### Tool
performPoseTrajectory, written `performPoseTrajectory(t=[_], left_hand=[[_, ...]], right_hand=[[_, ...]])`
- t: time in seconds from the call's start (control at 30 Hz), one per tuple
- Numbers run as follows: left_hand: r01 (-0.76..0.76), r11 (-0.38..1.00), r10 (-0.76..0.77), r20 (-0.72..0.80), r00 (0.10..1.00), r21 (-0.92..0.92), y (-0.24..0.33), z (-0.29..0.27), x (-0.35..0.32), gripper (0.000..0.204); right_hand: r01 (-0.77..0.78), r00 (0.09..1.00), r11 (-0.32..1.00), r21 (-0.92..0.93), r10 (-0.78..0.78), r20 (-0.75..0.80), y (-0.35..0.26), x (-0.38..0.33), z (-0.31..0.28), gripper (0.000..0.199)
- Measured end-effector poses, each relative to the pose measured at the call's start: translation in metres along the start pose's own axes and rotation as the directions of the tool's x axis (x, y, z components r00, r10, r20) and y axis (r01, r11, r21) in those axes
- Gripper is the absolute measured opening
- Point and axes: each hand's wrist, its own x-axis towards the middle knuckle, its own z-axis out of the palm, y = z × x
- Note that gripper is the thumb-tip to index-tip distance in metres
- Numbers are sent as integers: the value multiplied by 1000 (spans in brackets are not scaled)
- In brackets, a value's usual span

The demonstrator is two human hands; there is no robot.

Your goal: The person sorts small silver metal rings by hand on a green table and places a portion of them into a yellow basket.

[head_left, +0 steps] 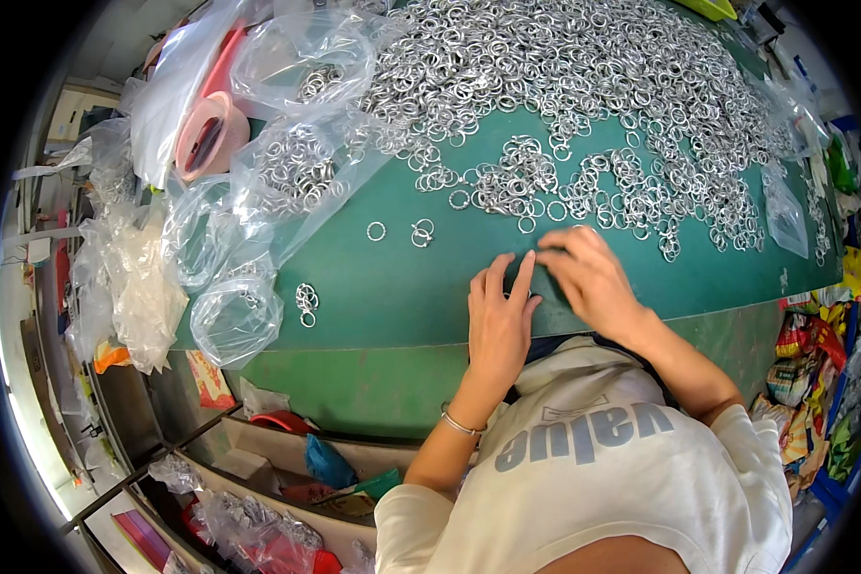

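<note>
A: What is held by the two hands?

B: Nothing can be told for sure. The left hand (498, 311) is laid flat on the green table (392, 297), fingers spread. The right hand (588, 273) is bent beside it, fingertips together and touching the left fingertips; whether a ring is pinched there cannot be told.

A: Where are the metal rings (584, 86)?

B: A big heap is spread over the far part of the table, and a smaller chained cluster (517, 182) is seen just beyond the fingers. Two loose rings (400, 231) are lying apart, to the left.

A: How is such a ring judged to handle?

B: It is judged light, stiff and smooth, so easily slipped. The rim should be pinched at two opposite sides.

A: And its direction?

B: Being round, no long axis is shown; the rings are lying flat, openings upward.
</note>
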Motion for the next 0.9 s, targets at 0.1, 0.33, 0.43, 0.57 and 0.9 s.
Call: performPoseTrajectory(t=[0.1,0.33,0.43,0.57,0.9], left_hand=[[-61,995,60,-13,998,-73,-6,10,-1,47],[-23,994,11,-113,994,-103,-4,6,-7,55],[-31,993,28,21,999,113,1,7,-10,50],[-115,983,104,84,991,140,1,16,-13,43],[-215,972,220,50,974,-91,11,27,-10,50]], right_hand=[[-22,996,995,-93,14,-86,5,23,9,19],[65,989,998,-14,-63,131,5,-9,2,21],[27,995,1000,-1,-27,101,4,-10,-10,31],[-15,991,983,-185,40,128,11,-1,-16,42],[-237,962,847,-476,137,-236,74,-29,-56,26]])
